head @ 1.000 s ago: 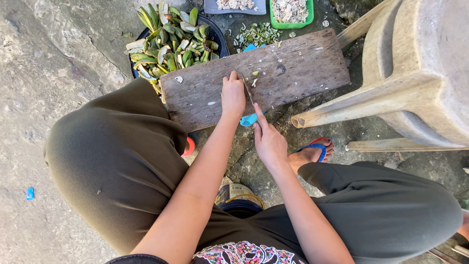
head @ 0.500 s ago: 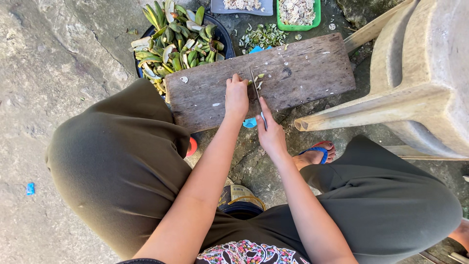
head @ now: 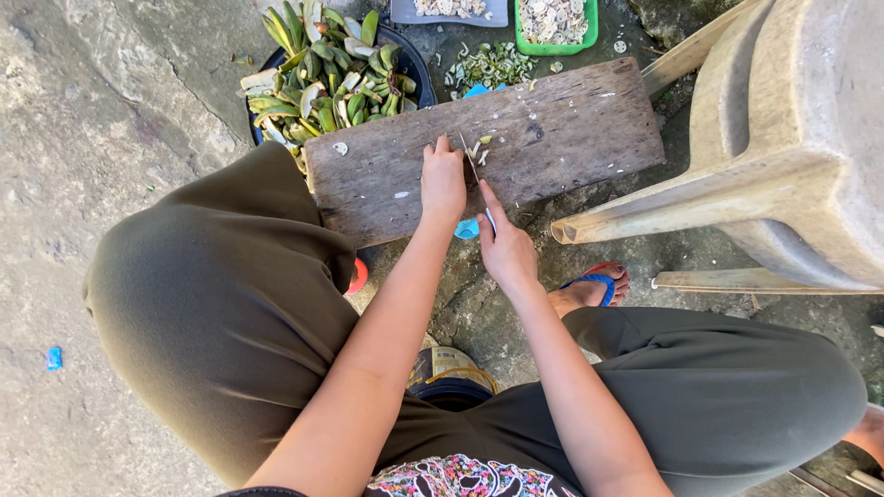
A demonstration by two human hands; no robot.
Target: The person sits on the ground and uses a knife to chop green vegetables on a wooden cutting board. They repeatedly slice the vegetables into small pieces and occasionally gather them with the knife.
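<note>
Since a second ago the right hand (head: 508, 250), fingers closed on the knife (head: 476, 180), has brought the blade onto the plank (head: 571, 138) beside the left hand (head: 443, 184), whose fingers press down a small piece: cutting is under way.

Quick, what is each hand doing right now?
Left hand: closed, pressing something small on the wooden board.
Right hand: closed, holding a knife.

Board (head: 552, 138) is weathered grey-brown wood with pale flecks; the cut pieces (head: 477, 147) on it are light green and white. Basin (head: 414, 64) is black, its peels (head: 322, 78) green, yellow-green and cream; tray (head: 552, 44) is bright green, chair (head: 783, 156) beige. Trousers (head: 221, 304) are plain olive, shirt hem (head: 460, 479) is a pink-white-black floral print, sandal strap (head: 600, 281) blue on red sole, ground (head: 92, 138) mottled grey.
</note>
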